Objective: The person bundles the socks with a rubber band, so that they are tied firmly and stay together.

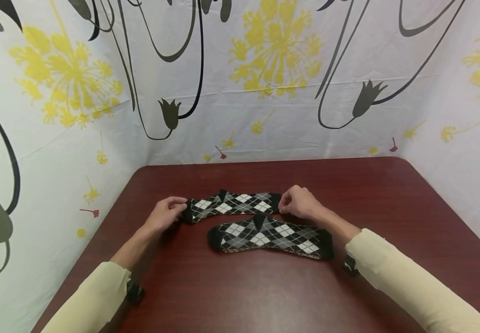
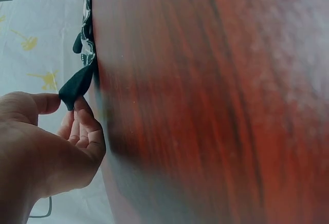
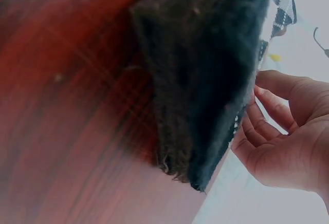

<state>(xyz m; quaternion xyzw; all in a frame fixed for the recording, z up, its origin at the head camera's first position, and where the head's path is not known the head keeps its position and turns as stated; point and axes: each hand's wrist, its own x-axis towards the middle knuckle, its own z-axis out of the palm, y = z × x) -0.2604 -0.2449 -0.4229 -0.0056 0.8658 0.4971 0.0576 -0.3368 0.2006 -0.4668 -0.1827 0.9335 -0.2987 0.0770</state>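
Note:
Two black, grey and white argyle socks lie sideways on the table. My left hand pinches the black toe of the far sock between thumb and fingers; the left wrist view shows that toe lifted a little. At the other end of the same sock, my right hand holds the black cuff with curled fingers. Closer to me lies the near sock, flat, with neither hand gripping it. Its dark cuff fills the middle of the right wrist view and hides part of the right fingertips' grip.
The dark red wood-grain table has rounded far corners. A white cloth with yellow flowers and grey tulips hangs behind it and at both sides. A small black device sits at the left wrist, another at the right.

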